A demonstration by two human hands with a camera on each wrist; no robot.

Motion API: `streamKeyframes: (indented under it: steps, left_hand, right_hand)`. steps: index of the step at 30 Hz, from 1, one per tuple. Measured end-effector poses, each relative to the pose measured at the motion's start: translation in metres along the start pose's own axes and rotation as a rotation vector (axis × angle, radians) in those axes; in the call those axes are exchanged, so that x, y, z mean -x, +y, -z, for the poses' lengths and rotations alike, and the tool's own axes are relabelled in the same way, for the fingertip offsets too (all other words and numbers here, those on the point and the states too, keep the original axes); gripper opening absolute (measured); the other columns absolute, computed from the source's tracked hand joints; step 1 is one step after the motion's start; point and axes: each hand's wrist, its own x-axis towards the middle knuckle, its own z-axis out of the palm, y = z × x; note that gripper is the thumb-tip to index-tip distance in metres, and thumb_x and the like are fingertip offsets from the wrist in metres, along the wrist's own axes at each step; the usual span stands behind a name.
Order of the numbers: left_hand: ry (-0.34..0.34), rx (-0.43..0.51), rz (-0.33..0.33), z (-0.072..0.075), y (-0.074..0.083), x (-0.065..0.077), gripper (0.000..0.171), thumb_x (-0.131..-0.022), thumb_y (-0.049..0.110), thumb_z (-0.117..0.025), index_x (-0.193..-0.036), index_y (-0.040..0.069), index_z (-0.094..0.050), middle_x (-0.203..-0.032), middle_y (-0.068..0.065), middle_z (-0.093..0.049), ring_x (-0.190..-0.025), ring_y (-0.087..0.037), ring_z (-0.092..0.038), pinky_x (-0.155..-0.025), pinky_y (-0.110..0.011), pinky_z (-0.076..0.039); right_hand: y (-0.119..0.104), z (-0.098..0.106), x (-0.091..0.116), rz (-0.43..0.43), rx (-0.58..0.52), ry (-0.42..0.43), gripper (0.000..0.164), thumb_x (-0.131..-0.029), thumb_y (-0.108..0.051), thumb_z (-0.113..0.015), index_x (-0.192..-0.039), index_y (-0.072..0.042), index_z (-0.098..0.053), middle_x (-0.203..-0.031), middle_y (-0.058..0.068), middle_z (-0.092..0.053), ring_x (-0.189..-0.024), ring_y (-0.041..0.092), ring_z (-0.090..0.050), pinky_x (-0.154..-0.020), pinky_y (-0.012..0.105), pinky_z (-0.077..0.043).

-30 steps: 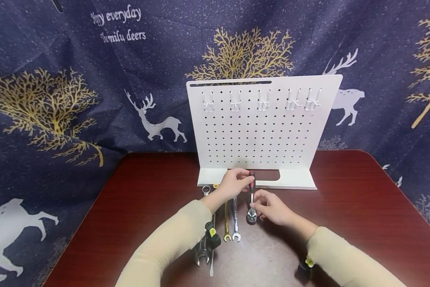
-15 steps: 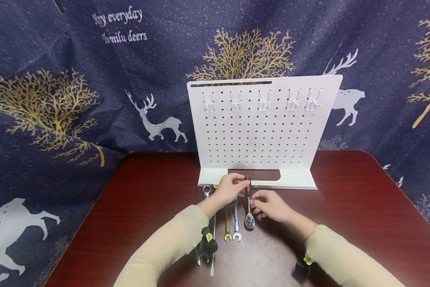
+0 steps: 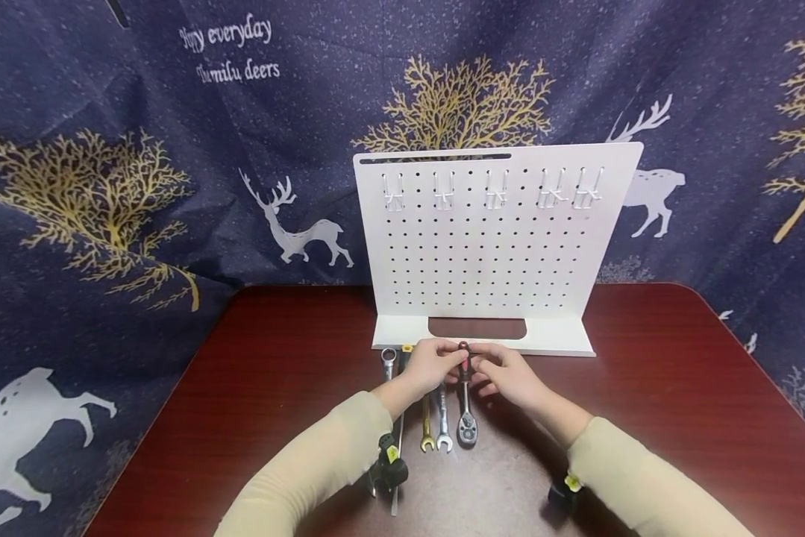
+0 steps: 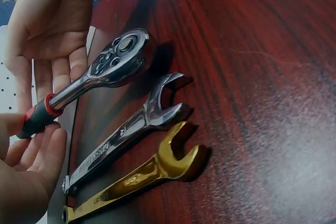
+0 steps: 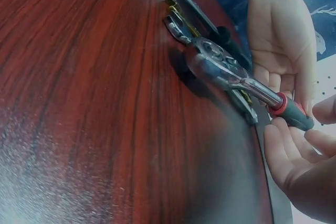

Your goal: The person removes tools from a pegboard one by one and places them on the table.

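A socket ratchet (image 3: pixel 466 429) with a black and red handle and a chrome head hangs just above the table, head towards the person. My left hand (image 3: pixel 431 367) pinches the handle from the left, its thumb on the handle's end. At the same handle, my right hand (image 3: pixel 515 382) curls thumb and fingers round it from the right; in the right wrist view its fingertips meet the underside. Left of the ratchet lie a silver wrench (image 4: pixel 113 145) and a gold wrench (image 4: pixel 128 182). Both are partly hidden by my left hand in the head view.
Behind stands a white pegboard (image 3: pixel 483 253) with several wire hooks (image 3: pixel 497 192) along its top. A larger wrench (image 3: pixel 389 358) and a long screwdriver (image 3: pixel 398 462) lie under my left forearm, partly covered. A patterned curtain (image 3: pixel 295 119) hangs behind the red-brown table (image 3: pixel 274 358).
The ratchet has come down and towards the person. My right hand has slid up from its shaft to the handle, meeting my left hand, which has moved slightly nearer the person.
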Motion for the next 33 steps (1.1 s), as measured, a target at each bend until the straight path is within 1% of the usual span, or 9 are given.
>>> streamKeyframes:
  steps: [6,11,16,22,23,27,29,30,33]
  left_hand:
    - [0.001,-0.049,0.028,-0.005,-0.001,0.007,0.029,-0.089,0.010,-0.063,-0.115,-0.004,-0.064,-0.098,-0.017,-0.071,-0.076,-0.020,-0.071,-0.066,-0.026,-0.060]
    - [-0.008,-0.135,0.051,-0.006,0.002,0.014,0.034,-0.088,0.009,-0.063,-0.120,-0.004,-0.061,-0.106,-0.018,-0.069,-0.080,-0.024,-0.071,-0.067,-0.026,-0.059]
    - [-0.029,-0.174,0.080,-0.008,0.004,0.017,0.036,-0.088,0.008,-0.062,-0.122,-0.003,-0.059,-0.108,-0.017,-0.068,-0.083,-0.020,-0.071,-0.069,-0.024,-0.059]
    - [-0.017,-0.276,0.034,-0.011,0.009,0.022,0.034,-0.084,0.009,-0.065,-0.116,-0.003,-0.064,-0.102,-0.013,-0.071,-0.080,-0.012,-0.064,-0.066,-0.021,-0.054]
    - [-0.012,-0.303,0.025,-0.011,0.009,0.023,0.034,-0.084,0.010,-0.065,-0.115,-0.002,-0.064,-0.102,-0.013,-0.071,-0.081,-0.012,-0.063,-0.067,-0.022,-0.053]
    - [-0.014,-0.372,0.022,-0.012,0.013,0.030,0.038,-0.085,0.012,-0.064,-0.119,-0.003,-0.062,-0.115,-0.015,-0.066,-0.103,-0.020,-0.061,-0.086,-0.034,-0.054]
    - [-0.016,-0.393,0.021,-0.012,0.015,0.034,0.038,-0.085,0.013,-0.064,-0.120,-0.003,-0.061,-0.119,-0.016,-0.065,-0.106,-0.021,-0.060,-0.089,-0.035,-0.053]
    - [-0.016,-0.398,0.017,-0.012,0.016,0.035,0.039,-0.085,0.013,-0.064,-0.120,-0.003,-0.061,-0.120,-0.016,-0.064,-0.106,-0.020,-0.059,-0.089,-0.034,-0.053]
    - [-0.018,-0.403,-0.008,-0.012,0.017,0.037,0.033,-0.084,0.012,-0.063,-0.114,-0.001,-0.066,-0.109,-0.012,-0.068,-0.088,-0.015,-0.059,-0.073,-0.025,-0.052]
  right_hand:
    - [0.005,0.000,-0.001,-0.034,-0.006,-0.021,0.045,-0.095,-0.009,-0.046,-0.135,0.012,-0.040,-0.119,0.029,-0.059,-0.085,0.020,-0.068,-0.070,0.038,-0.060]
    - [0.006,-0.001,-0.001,-0.079,-0.025,-0.025,0.046,-0.094,-0.010,-0.047,-0.134,0.013,-0.041,-0.116,0.026,-0.063,-0.084,0.018,-0.067,-0.070,0.036,-0.059]
    - [0.006,-0.002,-0.002,-0.109,-0.040,-0.032,0.046,-0.093,-0.008,-0.047,-0.132,0.014,-0.041,-0.110,0.023,-0.065,-0.082,0.017,-0.066,-0.070,0.035,-0.059]
    - [0.007,-0.001,-0.004,-0.120,-0.035,-0.062,0.048,-0.091,-0.009,-0.047,-0.131,0.016,-0.041,-0.108,0.020,-0.066,-0.083,0.015,-0.066,-0.070,0.032,-0.059]
    - [0.008,0.000,-0.004,-0.121,-0.033,-0.066,0.048,-0.091,-0.009,-0.047,-0.131,0.016,-0.041,-0.108,0.019,-0.066,-0.083,0.015,-0.066,-0.070,0.032,-0.059]
    - [0.008,0.000,-0.003,-0.135,-0.032,-0.065,0.048,-0.090,-0.008,-0.045,-0.130,0.017,-0.041,-0.107,0.019,-0.067,-0.083,0.014,-0.066,-0.071,0.033,-0.059]
    - [0.008,-0.001,-0.002,-0.143,-0.030,-0.068,0.047,-0.091,-0.008,-0.044,-0.131,0.017,-0.041,-0.109,0.021,-0.066,-0.084,0.014,-0.066,-0.072,0.034,-0.059]
    - [0.008,-0.001,-0.002,-0.142,-0.029,-0.071,0.047,-0.091,-0.008,-0.044,-0.131,0.017,-0.041,-0.110,0.022,-0.066,-0.084,0.014,-0.066,-0.072,0.035,-0.059]
    - [0.008,-0.001,-0.002,-0.142,-0.030,-0.069,0.046,-0.092,-0.008,-0.043,-0.131,0.017,-0.041,-0.112,0.024,-0.065,-0.084,0.014,-0.066,-0.073,0.035,-0.059]
